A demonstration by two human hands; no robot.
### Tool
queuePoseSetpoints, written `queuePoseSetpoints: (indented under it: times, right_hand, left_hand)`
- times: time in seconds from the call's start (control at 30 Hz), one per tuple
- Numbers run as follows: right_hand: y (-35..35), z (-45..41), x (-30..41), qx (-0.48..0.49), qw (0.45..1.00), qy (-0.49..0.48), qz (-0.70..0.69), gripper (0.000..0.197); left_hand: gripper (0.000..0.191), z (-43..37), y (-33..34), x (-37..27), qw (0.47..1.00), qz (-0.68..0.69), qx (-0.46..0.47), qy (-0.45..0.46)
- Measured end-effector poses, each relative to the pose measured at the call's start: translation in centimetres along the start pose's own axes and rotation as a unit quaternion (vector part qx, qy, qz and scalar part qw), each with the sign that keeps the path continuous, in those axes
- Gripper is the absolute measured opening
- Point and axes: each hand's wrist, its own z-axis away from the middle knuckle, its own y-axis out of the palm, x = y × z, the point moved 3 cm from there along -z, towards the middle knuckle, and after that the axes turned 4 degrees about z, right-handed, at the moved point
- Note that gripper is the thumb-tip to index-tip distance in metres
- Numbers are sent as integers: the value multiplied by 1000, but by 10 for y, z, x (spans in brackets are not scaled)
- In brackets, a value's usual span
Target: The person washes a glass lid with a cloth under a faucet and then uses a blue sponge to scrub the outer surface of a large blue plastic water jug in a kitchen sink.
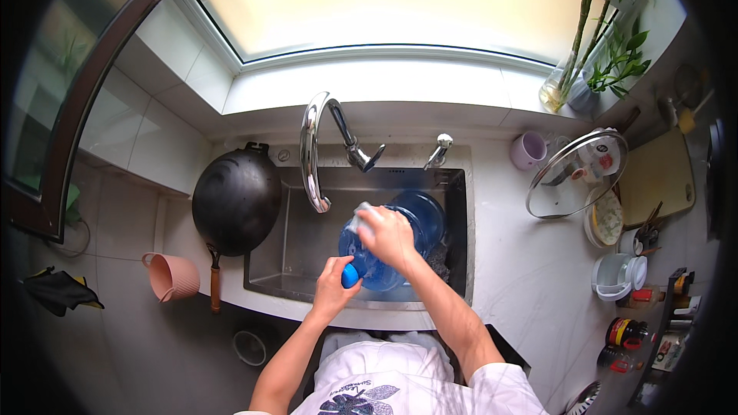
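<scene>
A large blue translucent water jug (424, 216) lies tilted in the stainless steel sink (302, 242), its capped neck towards me. My left hand (334, 285) grips the neck at the blue cap (349, 276). Against the jug's shoulder, my right hand (389, 236) holds a crumpled white cloth or tissue (362, 219). My right hand and forearm hide part of the jug. A chrome gooseneck faucet (310, 155) arches over the sink, left of the jug. Beside the jug, at the sink's right, lies a dark grey mesh-like item (439, 262), partly covered.
Left of the sink, an upturned black wok (236, 203) rests near a pink basket (173, 278). A glass lid (576, 176), a purple mug (528, 150), a cutting board (657, 178) and several sauce bottles (625, 332) stand right. Potted bamboo stems (579, 40) occupy the sill.
</scene>
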Motion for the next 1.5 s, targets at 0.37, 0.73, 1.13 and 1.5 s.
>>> queuePoseSetpoints:
  times: [0.37,0.73,1.13,1.5]
  right_hand:
    - [18,28,-22,63,989,18,-133,32]
    - [46,59,-19,-50,995,18,-83,36]
    - [56,42,-161,-114,977,175,-34,35]
    - [53,38,-100,-49,995,79,26,45]
  left_hand:
    - [72,20,-7,17,998,-39,17,-35]
    - [56,17,-21,63,994,-70,-4,-86]
    - [53,6,-26,52,993,-75,34,-81]
    - [55,13,-29,65,966,78,48,-244]
